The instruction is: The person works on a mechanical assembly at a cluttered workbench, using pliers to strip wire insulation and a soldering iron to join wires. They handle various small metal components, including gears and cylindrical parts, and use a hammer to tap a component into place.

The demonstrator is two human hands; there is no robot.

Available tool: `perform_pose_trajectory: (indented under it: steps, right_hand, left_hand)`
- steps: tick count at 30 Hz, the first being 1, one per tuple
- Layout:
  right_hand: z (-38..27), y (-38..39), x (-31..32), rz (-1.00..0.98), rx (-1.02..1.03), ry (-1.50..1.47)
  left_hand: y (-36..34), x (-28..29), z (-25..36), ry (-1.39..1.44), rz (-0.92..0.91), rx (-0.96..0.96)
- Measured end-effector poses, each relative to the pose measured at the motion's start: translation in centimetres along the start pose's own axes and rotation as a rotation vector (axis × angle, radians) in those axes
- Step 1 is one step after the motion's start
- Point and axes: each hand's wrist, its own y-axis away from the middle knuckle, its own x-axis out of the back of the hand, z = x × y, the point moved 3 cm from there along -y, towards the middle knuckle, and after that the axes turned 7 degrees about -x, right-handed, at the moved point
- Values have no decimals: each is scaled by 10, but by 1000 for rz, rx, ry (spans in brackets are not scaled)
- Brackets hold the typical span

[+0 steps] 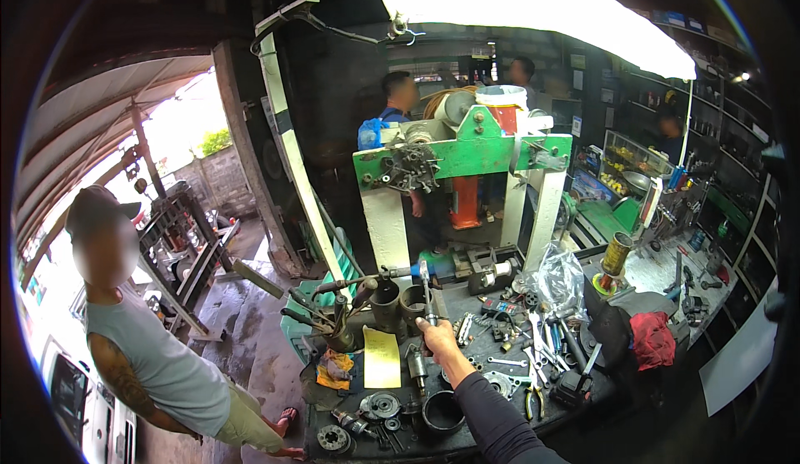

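Observation:
My right hand (437, 336) reaches up over the cluttered bench (325, 418) from the lower right, fingers wrapped round an upright steel wrench-like tool (428, 295). The tool's top meets a horizontal assembly with a blue cylinder (442, 267). Beside and behind it stand two metal cylinders (384, 305) with rods and handles at their left. A yellow paper (382, 356) lies left of my hand; loose wrenches (537, 347), pliers (531, 399), a metal ring (442, 411) and several machine parts lie around it. My left hand is not in view.
A person (150, 364) in a grey sleeveless shirt stands at left beside the bench. Behind it rises a green-and-white press frame (467, 155), with other people (392, 114) beyond. A plastic bag (554, 280), a red cloth (652, 339) and a side bench (667, 272) are at right.

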Motion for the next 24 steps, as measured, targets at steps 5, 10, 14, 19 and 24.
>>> perform_pose_trajectory:
  steps: [5,10,14,19,24]
  right_hand:
    - [-3,5,1,16,11,10]
    - [-2,3,-1,21,-44,-3]
    - [-5,8,3,4,-31,45]
    - [-12,15,6,3,-24,52]
    - [-10,12,6,-17,-11,49]
  left_hand:
    - [-15,8,-18,-1,-87,87]
    - [-3,-14,-33,-139,63,-28]
    - [0,-17,-47,-352,47,-92]
    - [-21,0,-76,-425,-6,-96]
    - [-39,29,-132,-501,-73,-185]
